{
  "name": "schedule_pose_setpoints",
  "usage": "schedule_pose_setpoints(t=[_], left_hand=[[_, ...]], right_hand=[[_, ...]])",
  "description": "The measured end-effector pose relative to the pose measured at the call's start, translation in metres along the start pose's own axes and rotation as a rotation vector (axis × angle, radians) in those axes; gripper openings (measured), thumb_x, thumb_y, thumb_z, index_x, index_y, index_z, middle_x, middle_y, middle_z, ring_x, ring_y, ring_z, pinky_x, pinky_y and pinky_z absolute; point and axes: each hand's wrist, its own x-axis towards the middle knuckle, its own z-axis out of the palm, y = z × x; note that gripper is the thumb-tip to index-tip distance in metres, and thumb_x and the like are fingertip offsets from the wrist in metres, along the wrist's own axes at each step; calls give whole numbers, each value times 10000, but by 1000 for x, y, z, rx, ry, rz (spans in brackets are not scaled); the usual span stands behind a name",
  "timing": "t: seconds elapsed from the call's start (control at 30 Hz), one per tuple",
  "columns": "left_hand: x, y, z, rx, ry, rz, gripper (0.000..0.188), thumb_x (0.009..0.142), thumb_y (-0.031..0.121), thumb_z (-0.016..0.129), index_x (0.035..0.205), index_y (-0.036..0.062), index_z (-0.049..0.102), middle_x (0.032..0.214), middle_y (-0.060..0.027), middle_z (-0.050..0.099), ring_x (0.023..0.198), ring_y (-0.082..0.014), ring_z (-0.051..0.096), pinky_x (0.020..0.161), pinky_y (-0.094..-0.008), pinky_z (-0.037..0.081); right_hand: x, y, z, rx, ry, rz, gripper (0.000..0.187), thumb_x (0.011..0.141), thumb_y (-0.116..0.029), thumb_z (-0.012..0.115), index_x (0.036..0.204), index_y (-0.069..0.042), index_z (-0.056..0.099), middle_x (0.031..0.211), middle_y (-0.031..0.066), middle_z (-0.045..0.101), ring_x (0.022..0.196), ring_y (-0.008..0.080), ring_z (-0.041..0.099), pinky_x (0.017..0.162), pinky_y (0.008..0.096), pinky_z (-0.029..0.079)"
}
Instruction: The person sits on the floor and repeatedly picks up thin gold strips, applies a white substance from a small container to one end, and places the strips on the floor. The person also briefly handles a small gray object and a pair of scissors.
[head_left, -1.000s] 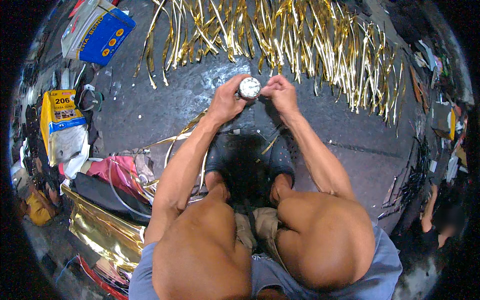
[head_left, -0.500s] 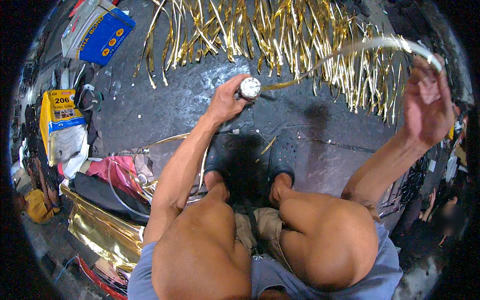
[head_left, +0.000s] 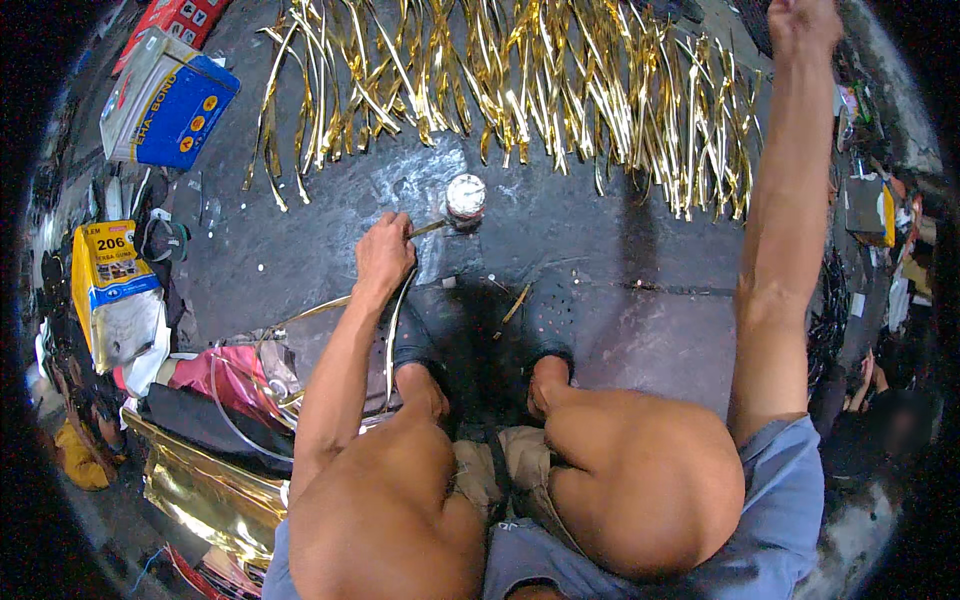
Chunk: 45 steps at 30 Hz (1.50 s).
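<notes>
A small round can or jar with a whitish, smeared top (head_left: 465, 196) stands on the dark floor in front of my feet. Just left of it, my left hand (head_left: 384, 258) is closed, its fingers pinching a narrow gold strip (head_left: 428, 229) whose short end reaches to the can's side. A pale shiny strip (head_left: 394, 330) hangs or lies below that hand. My right arm stretches far forward, and the right hand (head_left: 806, 26) is closed at the upper right edge, partly cut off; what it holds, if anything, cannot be made out.
A wide row of gold foil strips (head_left: 520, 90) lies across the floor ahead. On the left are a blue-and-white box (head_left: 175, 105), a yellow package (head_left: 115, 285), pink material (head_left: 235, 365) and gold sheeting (head_left: 210, 490). My feet in dark clogs (head_left: 550, 315) stand close to the can.
My left hand has let go of the can and moved left and nearer, now pinching a strip. The right hand has swung farther forward; the long strip arcing to it no longer shows.
</notes>
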Motion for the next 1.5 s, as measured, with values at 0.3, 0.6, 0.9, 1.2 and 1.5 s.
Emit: schedule_pose_setpoints(t=[0.3,0.6,0.9,1.2,1.5], left_hand=[[28,-13,-6,-695,220,-230,117,807,81,696,810,71,579,631,-61,610,579,-242,618,564,-332,493],[19,-18,-27,-1280,96,-388,147,837,-53,706,949,31,661,793,-50,683,634,-121,658,548,-241,504],[22,24,-9,-1114,-48,-397,300,794,-50,684,1091,-51,725,792,-66,703,641,-110,650,565,-232,504],[18,16,-14,-1629,-363,-500,267,855,-26,656,1117,-47,704,762,-23,667,595,-92,590,539,-213,496],[50,20,-21,-956,-290,-224,230,725,34,798,933,-13,711,819,-78,735,701,-133,675,608,-278,535]], right_hand=[[-181,199,-195,-254,118,774,154,885,-4,624,968,91,711,946,145,694,901,227,696,713,325,574],[-359,133,-105,-787,-854,653,840,648,-159,891,1404,-108,528,1239,117,609,926,193,599,858,345,537],[-378,115,-52,-677,-611,433,464,744,-243,878,1114,-45,680,994,119,750,897,236,731,804,370,576],[-386,105,-41,-730,-481,414,490,760,-280,897,1081,-10,645,914,97,728,756,152,682,662,332,554],[-365,94,-69,-686,-439,410,523,765,-248,890,1140,6,629,964,139,758,812,188,731,688,321,593]])
